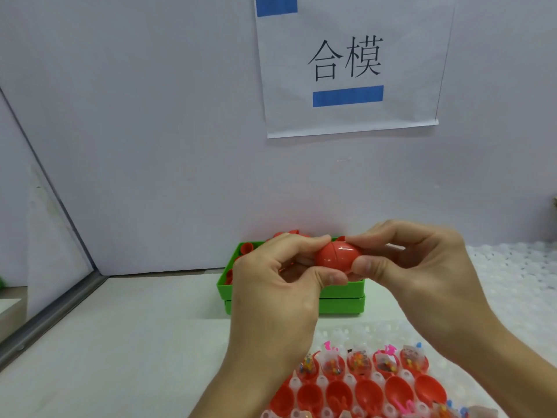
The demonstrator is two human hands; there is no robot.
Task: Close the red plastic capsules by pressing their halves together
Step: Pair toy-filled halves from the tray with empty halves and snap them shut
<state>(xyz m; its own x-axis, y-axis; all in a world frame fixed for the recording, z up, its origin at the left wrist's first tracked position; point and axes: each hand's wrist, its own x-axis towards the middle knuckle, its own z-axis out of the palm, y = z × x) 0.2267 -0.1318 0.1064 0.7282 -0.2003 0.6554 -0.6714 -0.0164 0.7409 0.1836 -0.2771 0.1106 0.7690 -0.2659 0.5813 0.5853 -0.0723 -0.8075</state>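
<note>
**What the view hides or cuts off**

The left hand (272, 285) and right hand (413, 267) cover both ends of the red capsule (337, 255), so whether its halves are fully seated cannot be told. The same hands hide much of the green bin (340, 300) and most of the red pieces inside it. The bottom edge cuts off the white tray (373, 378) of open capsule halves (369, 393), and the small filled bags (358, 360) in them are too small to identify. The upper blue tape strip (276, 6) runs off the top.
</note>
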